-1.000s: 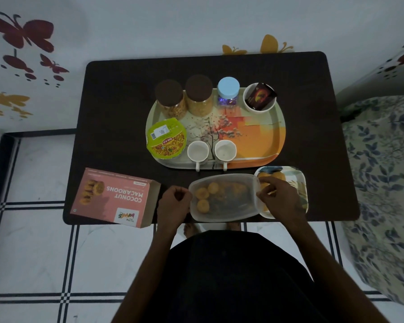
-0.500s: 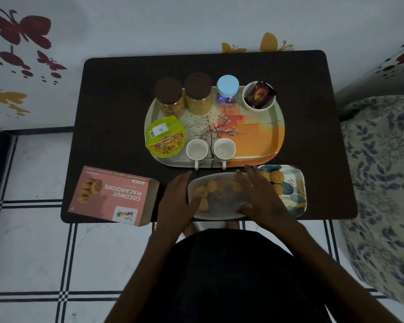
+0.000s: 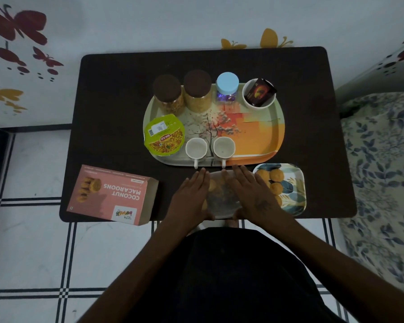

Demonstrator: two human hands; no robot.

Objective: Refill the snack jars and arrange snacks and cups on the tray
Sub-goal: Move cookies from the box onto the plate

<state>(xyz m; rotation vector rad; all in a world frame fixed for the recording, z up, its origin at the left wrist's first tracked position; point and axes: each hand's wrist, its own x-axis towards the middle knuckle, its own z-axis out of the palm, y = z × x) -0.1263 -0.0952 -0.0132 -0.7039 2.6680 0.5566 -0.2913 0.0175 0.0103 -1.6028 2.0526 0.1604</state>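
Note:
A clear plastic container [image 3: 221,197] of macaroons sits at the table's front edge. My left hand [image 3: 191,194] and my right hand [image 3: 252,194] lie flat on its lid with straight fingers, covering most of it. Behind them the orange tray [image 3: 261,136] carries two brown-lidded jars [image 3: 167,94] [image 3: 197,89], a blue-lidded jar [image 3: 228,87], a white bowl [image 3: 258,94] with a dark packet, a green snack cup [image 3: 165,137] and two white cups [image 3: 196,148] [image 3: 224,146]. A small patterned plate [image 3: 292,190] with macaroons sits to the right.
A pink Coconut Macaroons box [image 3: 110,194] lies at the table's front left corner, overhanging the edge. The dark table [image 3: 112,89] stands against a wall. A floral-covered bed [image 3: 383,159] is on the right, tiled floor on the left.
My hands moved from gripping the container's ends to lying flat on its lid, fingers stretched forward. The container shifted slightly left, off the small plate.

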